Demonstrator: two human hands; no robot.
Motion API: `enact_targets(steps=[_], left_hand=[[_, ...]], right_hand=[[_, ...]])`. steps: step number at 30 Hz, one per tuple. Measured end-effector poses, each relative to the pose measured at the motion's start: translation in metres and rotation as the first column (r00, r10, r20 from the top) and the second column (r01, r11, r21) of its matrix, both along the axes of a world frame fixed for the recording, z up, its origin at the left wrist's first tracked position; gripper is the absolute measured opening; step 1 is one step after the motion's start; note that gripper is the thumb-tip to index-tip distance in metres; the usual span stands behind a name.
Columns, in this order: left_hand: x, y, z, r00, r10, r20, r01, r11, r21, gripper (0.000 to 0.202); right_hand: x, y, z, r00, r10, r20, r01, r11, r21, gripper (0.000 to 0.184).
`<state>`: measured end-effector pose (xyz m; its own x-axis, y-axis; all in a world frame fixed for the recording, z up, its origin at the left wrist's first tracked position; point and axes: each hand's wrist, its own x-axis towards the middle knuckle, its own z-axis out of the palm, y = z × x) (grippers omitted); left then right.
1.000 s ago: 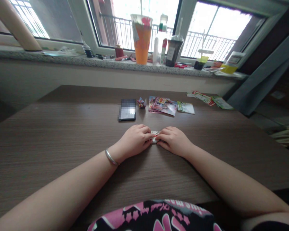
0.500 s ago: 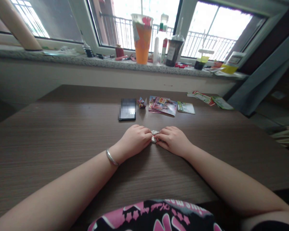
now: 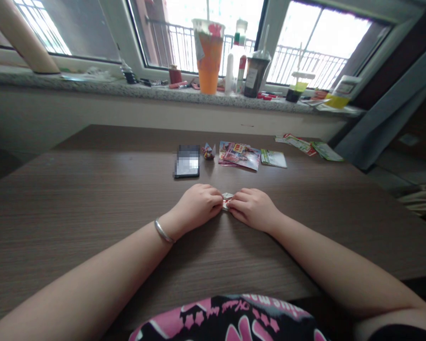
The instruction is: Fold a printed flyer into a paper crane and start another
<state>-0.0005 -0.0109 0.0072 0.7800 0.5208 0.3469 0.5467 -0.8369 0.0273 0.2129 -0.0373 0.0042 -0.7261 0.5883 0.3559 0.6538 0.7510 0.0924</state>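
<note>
White-and-red paper (image 3: 227, 195) | mostly hidden, folds unclear | left hand (image 3: 203, 204), right hand (image 3: 252, 207): grip pinching its sides

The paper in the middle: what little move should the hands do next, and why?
Maybe press the paper gently with the right hand while the left hand steadies it: the hands sit at opposite sides, both with fingers on it. Fingers hide much of it, so I can't tell exactly where to press.
</note>
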Motion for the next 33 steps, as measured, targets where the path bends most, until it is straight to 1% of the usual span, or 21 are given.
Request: enact_targets(steps=[4,8,10,12,18,23,26,29,31,33], left_hand=[[0.001,-0.003,0.002,0.999,-0.014,-0.042,0.015,1.0,0.013,0.02],[0.001,-0.007,0.005,0.996,-0.02,-0.093,0.021,1.0,0.018,0.02],[0.001,-0.008,0.008,0.994,-0.021,-0.109,0.022,1.0,0.013,0.021],[0.001,-0.009,0.009,0.992,-0.019,-0.121,0.02,1.0,0.006,0.022],[0.0,-0.011,0.011,0.992,-0.004,-0.128,0.001,1.0,-0.022,0.027],[-0.001,-0.013,0.016,0.984,-0.019,-0.176,0.009,0.998,-0.054,0.023],[-0.001,-0.013,0.019,0.981,-0.023,-0.194,0.011,0.998,-0.065,0.021],[-0.002,-0.014,0.02,0.979,-0.024,-0.203,0.014,0.999,-0.053,0.02],[-0.002,-0.014,0.02,0.98,-0.022,-0.199,0.016,0.999,-0.034,0.019],[-0.001,-0.014,0.02,0.98,-0.052,-0.193,0.05,0.999,-0.016,0.019]], right_hand=[[-0.003,-0.001,0.002,1.0,-0.01,0.009,0.01,0.999,-0.033,0.023],[-0.005,-0.001,0.002,0.994,-0.098,-0.038,0.094,0.991,-0.099,0.021],[-0.006,-0.001,0.001,0.986,-0.148,-0.078,0.135,0.979,-0.153,0.019],[-0.005,0.0,0.001,0.978,-0.175,-0.112,0.149,0.966,-0.21,0.018],[-0.003,0.006,-0.001,0.952,-0.222,-0.212,0.139,0.927,-0.347,0.013],[-0.002,0.01,-0.001,0.937,-0.232,-0.262,0.112,0.908,-0.404,0.016],[-0.002,0.011,-0.002,0.928,-0.245,-0.282,0.104,0.894,-0.437,0.014],[-0.002,0.011,-0.001,0.923,-0.257,-0.286,0.103,0.882,-0.46,0.011],[-0.002,0.011,0.0,0.923,-0.265,-0.28,0.108,0.876,-0.47,0.013],[-0.002,0.012,0.001,0.925,-0.269,-0.27,0.115,0.873,-0.474,0.016]])
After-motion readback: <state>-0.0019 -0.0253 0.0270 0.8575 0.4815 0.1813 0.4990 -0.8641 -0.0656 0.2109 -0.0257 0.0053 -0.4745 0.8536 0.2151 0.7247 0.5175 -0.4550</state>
